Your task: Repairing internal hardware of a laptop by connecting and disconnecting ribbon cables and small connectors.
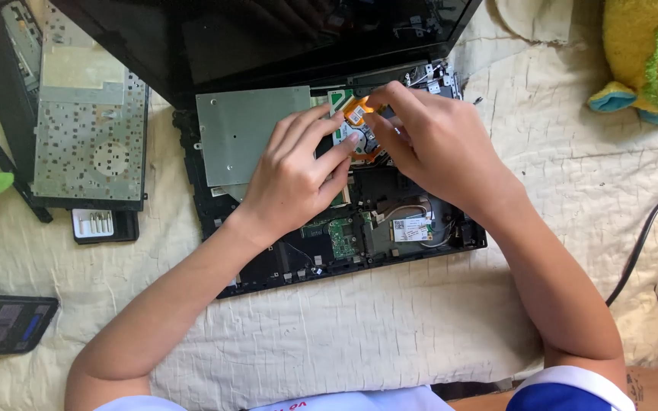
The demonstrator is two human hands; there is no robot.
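Observation:
An opened black laptop base (215, 205) lies on a cream cloth with its boards exposed and its dark screen (268, 34) tilted back. A grey metal plate (245, 133) covers its left part. My left hand (298, 175) rests on the inner parts, fingertips pressing near the green board beside the plate. My right hand (436, 144) pinches a small orange flat cable (356, 110) above the board. A small white-labelled card (413, 228) with thin wires sits lower right in the base.
A removed keyboard panel (89, 129) lies back side up at the left, with a small bit case (104, 224) below it. A phone (5, 323) lies at lower left. A green and yellow plush toy (645, 53) sits upper right, a black cable (641, 243) at right.

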